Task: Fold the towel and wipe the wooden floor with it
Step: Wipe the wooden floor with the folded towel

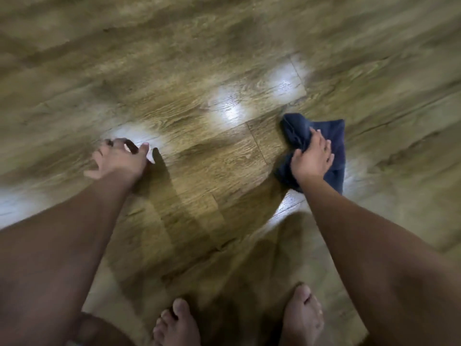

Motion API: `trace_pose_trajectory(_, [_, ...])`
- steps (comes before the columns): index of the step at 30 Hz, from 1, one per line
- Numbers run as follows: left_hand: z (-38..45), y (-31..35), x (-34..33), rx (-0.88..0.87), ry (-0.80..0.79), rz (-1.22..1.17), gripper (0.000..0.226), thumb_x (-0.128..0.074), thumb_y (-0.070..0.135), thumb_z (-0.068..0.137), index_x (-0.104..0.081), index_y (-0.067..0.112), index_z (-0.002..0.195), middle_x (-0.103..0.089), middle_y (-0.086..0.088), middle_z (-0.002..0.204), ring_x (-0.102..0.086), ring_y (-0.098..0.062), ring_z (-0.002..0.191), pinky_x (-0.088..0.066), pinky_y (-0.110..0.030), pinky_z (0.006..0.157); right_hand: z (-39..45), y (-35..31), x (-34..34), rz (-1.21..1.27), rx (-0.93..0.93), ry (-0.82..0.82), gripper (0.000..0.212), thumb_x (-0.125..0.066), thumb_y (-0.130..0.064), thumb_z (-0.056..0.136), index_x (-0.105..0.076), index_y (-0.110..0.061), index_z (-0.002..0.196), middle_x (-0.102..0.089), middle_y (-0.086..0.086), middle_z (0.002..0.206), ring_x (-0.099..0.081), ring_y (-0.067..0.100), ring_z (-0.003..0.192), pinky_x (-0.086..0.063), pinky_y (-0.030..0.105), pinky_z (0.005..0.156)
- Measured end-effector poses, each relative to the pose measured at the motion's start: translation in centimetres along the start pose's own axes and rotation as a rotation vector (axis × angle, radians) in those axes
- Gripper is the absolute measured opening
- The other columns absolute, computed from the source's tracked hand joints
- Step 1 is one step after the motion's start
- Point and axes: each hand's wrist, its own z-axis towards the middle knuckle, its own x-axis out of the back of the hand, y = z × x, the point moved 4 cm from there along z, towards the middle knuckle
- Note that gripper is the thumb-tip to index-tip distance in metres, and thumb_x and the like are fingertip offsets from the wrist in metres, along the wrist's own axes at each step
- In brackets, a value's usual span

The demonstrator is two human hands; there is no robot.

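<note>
The dark blue towel (331, 143), soft and bunched into a rough, creased pad, lies on the glossy wood-grain floor (199, 121) at the right. The right hand (311, 161) lies on top of it, its fingers curled into the cloth and gripping it. The left hand (119, 158) is at the left with fingers spread, holding nothing. Two bare feet (303, 320) stand near, on the long planks.

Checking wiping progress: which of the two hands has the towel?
The right hand, gripping the dark blue towel against the wooden floor. The left hand holds nothing, fingers spread on bare floor.
</note>
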Motion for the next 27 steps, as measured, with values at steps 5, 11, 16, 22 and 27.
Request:
trace_pose_trajectory(5, [-7.9,7.7,-4.0,-0.22,0.046,-0.142,0.042,-0.044,0.051,0.098,-0.061,0.029,0.13,-0.044,0.0,0.145,-0.037,-0.023,0.136,-0.021,-0.058,0.108,-10.9,-4.3,-4.5,-0.046,0.182,-0.019,0.073,-0.058,-0.018,0.088,-0.031,-0.03,0.154,-0.025,-0.007,0.164,-0.012,0.025,0.153,-0.005,0.052,0.123])
trace_pose_trajectory(11, [-13.4,13.4,-7.2,-0.548,-0.238,-0.004,0.052,-0.034,0.06,0.098,-0.048,0.038,0.143,-0.033,0.008,0.16,-0.026,-0.016,0.148,-0.019,-0.058,0.109,-23.8,-5.2,-8.9,-0.205,0.579,-0.394,0.06,-0.046,-0.025,0.096,-0.032,-0.03,0.154,-0.028,-0.004,0.163,-0.004,0.025,0.155,0.005,0.046,0.124])
trace_pose_trajectory(16, [-11.8,15.1,-8.1,-0.433,-0.496,-0.086,0.059,-0.032,0.055,0.102,-0.045,0.022,0.148,-0.034,-0.009,0.16,-0.028,-0.03,0.148,-0.022,-0.054,0.119,-22.4,-4.2,-6.7,-0.27,0.651,-0.472,0.063,-0.045,-0.022,0.101,-0.019,-0.038,0.156,-0.013,-0.01,0.167,0.0,0.023,0.155,0.009,0.042,0.122])
trace_pose_trajectory(22, [-12.4,12.3,-10.4,-0.568,-0.607,0.397,0.069,-0.006,0.072,0.096,0.006,0.041,0.157,0.028,0.019,0.161,0.024,-0.012,0.15,0.007,-0.077,0.108,-19.4,-1.5,-6.0,-0.204,0.629,-0.375,0.063,-0.047,-0.024,0.096,-0.028,-0.032,0.156,-0.024,-0.008,0.165,-0.013,0.024,0.154,-0.005,0.042,0.124])
trace_pose_trajectory(27, [-13.0,12.7,-9.5,-0.574,-0.541,0.491,0.072,-0.001,0.074,0.094,0.009,0.041,0.157,0.029,0.02,0.159,0.022,-0.01,0.15,0.003,-0.076,0.11,-12.8,3.2,-1.9,-0.209,0.504,-0.315,0.062,-0.048,-0.026,0.098,-0.028,-0.033,0.156,-0.021,-0.011,0.165,-0.012,0.019,0.154,-0.011,0.041,0.124])
